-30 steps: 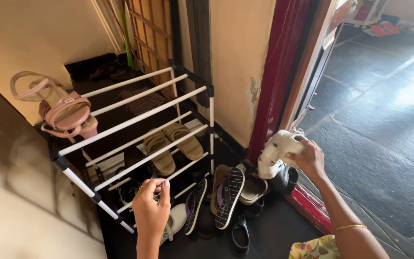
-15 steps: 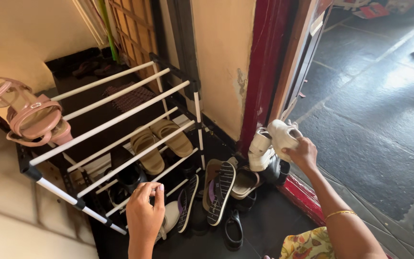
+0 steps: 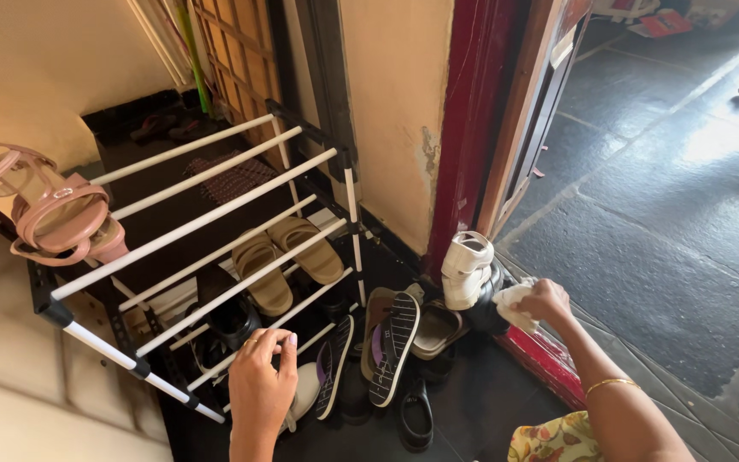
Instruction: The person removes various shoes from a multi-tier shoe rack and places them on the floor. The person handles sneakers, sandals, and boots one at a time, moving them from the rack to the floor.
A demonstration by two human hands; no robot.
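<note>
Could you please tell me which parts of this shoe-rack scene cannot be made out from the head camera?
- White shoe: mostly covered by the right hand gripping it.
- Left hand: its fingers curl over a rack bar; the palm side is hidden.
- Shoes on the lowest shelf: in shadow behind the bars.
- Pink sandal: cut off by the left edge.

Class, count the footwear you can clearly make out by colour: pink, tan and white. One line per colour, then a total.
Pink heeled sandals: 2
Tan slippers: 2
White shoes: 2, one standing, one in the right hand
Total: 6
</note>
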